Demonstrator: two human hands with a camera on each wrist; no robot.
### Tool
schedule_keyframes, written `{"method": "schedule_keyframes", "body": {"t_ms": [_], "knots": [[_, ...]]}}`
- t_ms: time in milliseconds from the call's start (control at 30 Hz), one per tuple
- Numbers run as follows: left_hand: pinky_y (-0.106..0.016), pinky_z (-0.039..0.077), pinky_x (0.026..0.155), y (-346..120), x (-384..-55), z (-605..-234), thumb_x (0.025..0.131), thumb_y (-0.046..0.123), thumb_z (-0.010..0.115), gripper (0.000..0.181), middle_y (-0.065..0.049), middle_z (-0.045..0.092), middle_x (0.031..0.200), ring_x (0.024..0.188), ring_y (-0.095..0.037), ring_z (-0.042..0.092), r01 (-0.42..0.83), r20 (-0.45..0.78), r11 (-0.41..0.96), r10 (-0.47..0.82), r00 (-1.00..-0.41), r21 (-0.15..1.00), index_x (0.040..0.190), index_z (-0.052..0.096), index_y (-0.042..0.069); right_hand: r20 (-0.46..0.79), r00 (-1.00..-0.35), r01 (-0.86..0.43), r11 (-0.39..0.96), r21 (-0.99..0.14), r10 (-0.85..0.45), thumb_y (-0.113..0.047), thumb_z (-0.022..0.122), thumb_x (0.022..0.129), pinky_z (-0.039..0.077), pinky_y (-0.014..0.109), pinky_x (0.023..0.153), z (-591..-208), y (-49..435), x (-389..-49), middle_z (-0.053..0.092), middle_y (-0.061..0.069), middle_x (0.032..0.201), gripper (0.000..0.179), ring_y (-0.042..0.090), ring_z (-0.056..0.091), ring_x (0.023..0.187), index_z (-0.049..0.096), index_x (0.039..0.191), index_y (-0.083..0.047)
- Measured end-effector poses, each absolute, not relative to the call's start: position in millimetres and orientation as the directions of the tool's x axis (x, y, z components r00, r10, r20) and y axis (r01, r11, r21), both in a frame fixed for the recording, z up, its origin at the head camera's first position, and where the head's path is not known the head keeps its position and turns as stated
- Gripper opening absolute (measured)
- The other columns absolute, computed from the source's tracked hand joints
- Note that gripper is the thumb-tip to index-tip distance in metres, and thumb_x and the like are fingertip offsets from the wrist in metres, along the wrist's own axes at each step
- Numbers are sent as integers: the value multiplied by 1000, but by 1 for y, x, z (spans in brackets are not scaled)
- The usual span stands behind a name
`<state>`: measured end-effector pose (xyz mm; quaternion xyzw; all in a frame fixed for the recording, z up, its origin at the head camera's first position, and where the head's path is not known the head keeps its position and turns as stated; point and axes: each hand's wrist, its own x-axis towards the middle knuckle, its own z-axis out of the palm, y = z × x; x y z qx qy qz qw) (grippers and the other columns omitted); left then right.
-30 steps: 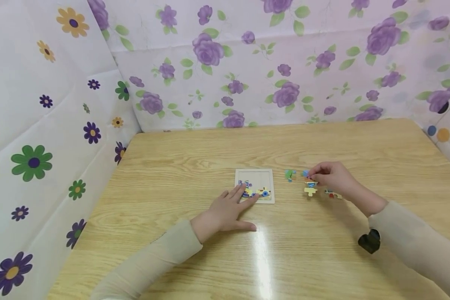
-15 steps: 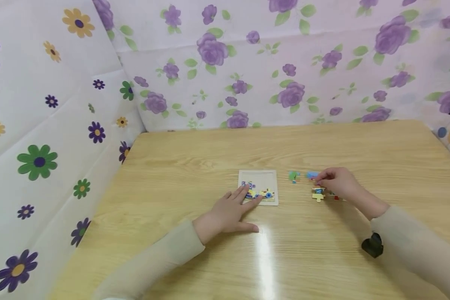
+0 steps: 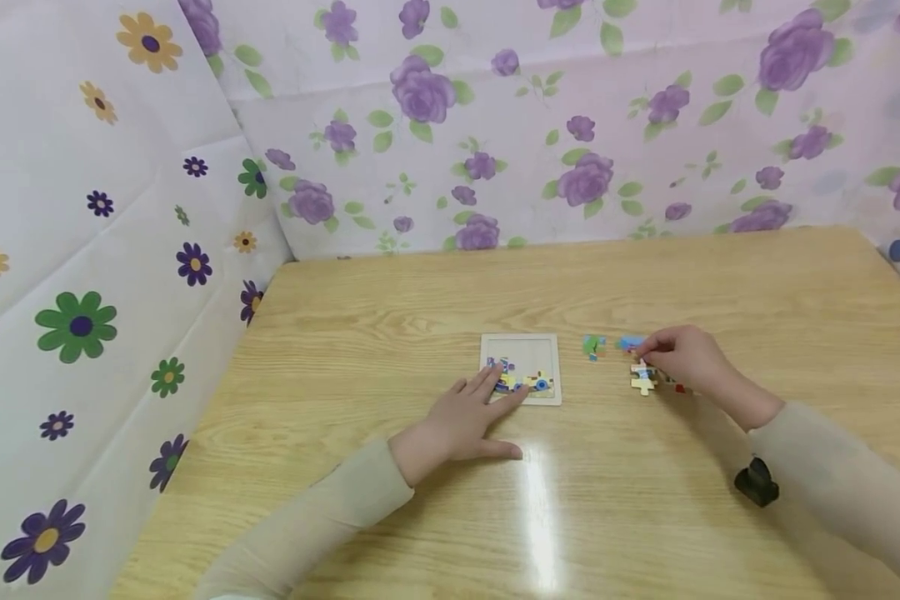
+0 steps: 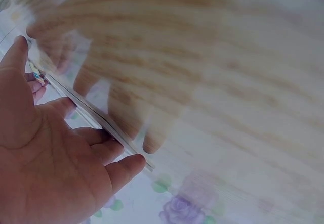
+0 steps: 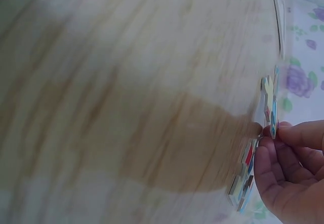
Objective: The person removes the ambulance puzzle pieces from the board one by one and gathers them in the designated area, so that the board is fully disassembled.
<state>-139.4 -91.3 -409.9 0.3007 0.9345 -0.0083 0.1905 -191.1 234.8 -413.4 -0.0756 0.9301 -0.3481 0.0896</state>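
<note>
My left hand [image 3: 457, 421] rests with spread, straight fingers on the lower left of a square white puzzle board [image 3: 521, 337]. Part of a picture in yellow, blue and purple fills the board's lower portion, and the fingers cover some of it. In the left wrist view, the fingertips [image 4: 134, 163] lie along the board's edge. To the right of the board, my right hand [image 3: 690, 362] pinches a cream and blue jigsaw piece [image 3: 643, 381] between thumb and fingers. The right wrist view shows this puzzle piece [image 5: 269, 100] edge-on at the fingertips.
A green and blue jigsaw piece [image 3: 593, 347] lies between the board and my right hand. A blue piece [image 3: 630, 342] sits just beyond the fingertips, and red-marked pieces [image 3: 679, 387] lie partly under that hand. Flowered cloth [image 3: 420, 167] hangs behind the wooden table [image 3: 360, 333].
My right hand has turned the cream and blue jigsaw piece a little and shifted slightly to the right. My left hand stays on the board. The head view has shifted slightly.
</note>
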Motion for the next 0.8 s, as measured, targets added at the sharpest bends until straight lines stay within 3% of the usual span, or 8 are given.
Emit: {"method": "schedule_keyframes", "body": {"t_ms": [200,800], "knots": [[-47,17,117,-91,-140,-410,85,71,45,84,-10,-3,160,148,-23,1,560,-375,823,551,-745,96,153,8,36,-98,-972,-98,752,-652,-212,-8,58,92,43,28,54,-411,236,-190,69,23,101,17,13,53,62,73,97,0],[-48,17,117,-92,-142,-414,86,70,43,84,-9,-6,161,148,-23,-1,561,-374,821,555,-743,104,153,6,37,-67,-975,-123,766,-631,-211,-12,59,91,46,29,61,-405,233,-193,71,15,93,16,17,60,73,71,95,-2]]}}
